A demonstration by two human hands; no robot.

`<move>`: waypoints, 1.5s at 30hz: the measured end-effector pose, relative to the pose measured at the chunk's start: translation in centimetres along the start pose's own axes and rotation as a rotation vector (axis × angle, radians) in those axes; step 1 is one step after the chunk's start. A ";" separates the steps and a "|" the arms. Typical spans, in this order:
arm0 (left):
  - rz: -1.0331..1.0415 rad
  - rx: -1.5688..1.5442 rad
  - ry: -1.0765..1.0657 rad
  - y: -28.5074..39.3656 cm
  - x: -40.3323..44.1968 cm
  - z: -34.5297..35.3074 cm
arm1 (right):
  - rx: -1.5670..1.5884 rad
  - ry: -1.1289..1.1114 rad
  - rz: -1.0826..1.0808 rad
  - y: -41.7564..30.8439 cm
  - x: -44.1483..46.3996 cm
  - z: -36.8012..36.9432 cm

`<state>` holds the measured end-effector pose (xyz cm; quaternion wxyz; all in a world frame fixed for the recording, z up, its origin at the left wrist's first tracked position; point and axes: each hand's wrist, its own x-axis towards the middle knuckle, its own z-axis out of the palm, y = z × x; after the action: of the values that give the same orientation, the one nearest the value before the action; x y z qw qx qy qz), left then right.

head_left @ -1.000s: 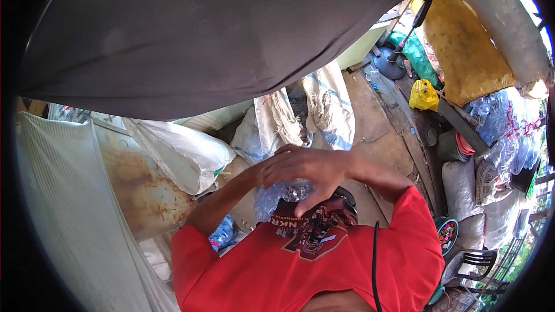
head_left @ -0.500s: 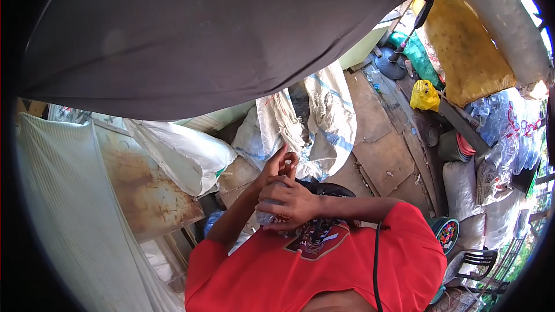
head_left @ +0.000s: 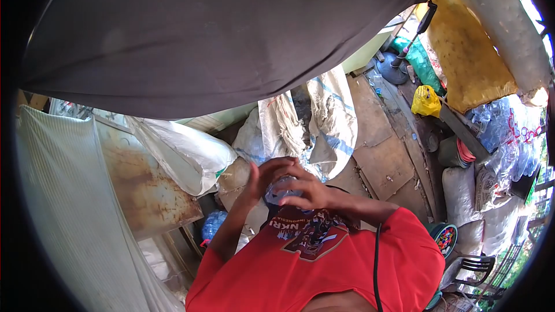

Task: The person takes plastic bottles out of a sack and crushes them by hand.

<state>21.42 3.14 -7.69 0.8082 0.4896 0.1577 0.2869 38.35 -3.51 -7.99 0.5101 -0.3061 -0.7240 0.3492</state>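
Observation:
Both hands are together in front of the red shirt, around a clear plastic bottle (head_left: 281,191). My right hand (head_left: 306,188) curls its fingers over the near side of the bottle. My left hand (head_left: 265,180) is wrapped round the far side, thumb raised, its fingertips close to those of the right. Fingers cover much of the bottle, so its neck cannot be made out. Just beyond the hands stands an open white woven sack (head_left: 332,121) with blue stripes, its mouth partly folded down.
A white sack (head_left: 191,153) lies at left beside a rusty panel (head_left: 144,188). Dark cloth (head_left: 219,34) hangs overhead. At right are a yellow bag (head_left: 426,101), a large yellow sack (head_left: 471,52), clear plastic waste (head_left: 509,127) and a bucket of coloured caps (head_left: 445,238).
The hands have turned and spread wider around the bottle. My left hand has come down from its raised pinch, and more of the bottle shows between the fingers.

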 end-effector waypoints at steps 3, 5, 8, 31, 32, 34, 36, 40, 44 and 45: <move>0.142 0.226 -0.146 1.4 -0.4 1.6 | -0.043 -0.020 -0.084 -1.4 0.3 0.2; 0.246 0.189 -0.262 2.2 0.3 1.5 | -0.052 -0.004 -0.066 -2.7 0.9 -0.2; 0.374 0.456 -0.278 2.5 1.0 0.8 | 0.092 0.041 -0.009 -2.3 1.2 -0.9; -0.043 0.446 0.026 1.6 4.3 1.9 | 0.571 0.628 0.579 -2.2 2.3 -4.1; -0.023 0.503 0.012 1.0 4.4 1.4 | 0.594 0.646 0.574 -2.1 2.3 -4.1; 0.096 0.751 0.071 0.7 4.5 1.4 | 0.495 0.684 0.550 -1.7 2.4 -3.8; 0.183 0.917 0.127 0.5 4.4 1.9 | 0.419 0.694 0.502 -1.7 2.6 -3.5; 0.159 1.048 0.293 0.1 4.3 2.2 | 0.394 0.649 0.430 -2.6 3.7 -3.9; 0.167 1.098 0.370 0.4 4.5 2.2 | 0.437 0.604 0.464 -2.1 3.9 -4.5; 0.174 1.093 0.360 0.5 4.5 2.2 | 0.418 0.605 0.453 -2.0 3.9 -4.4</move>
<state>25.99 4.60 -6.13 0.3721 0.7904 0.3769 0.3078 41.24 -0.66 -3.20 0.6609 -0.4360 -0.3698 0.4862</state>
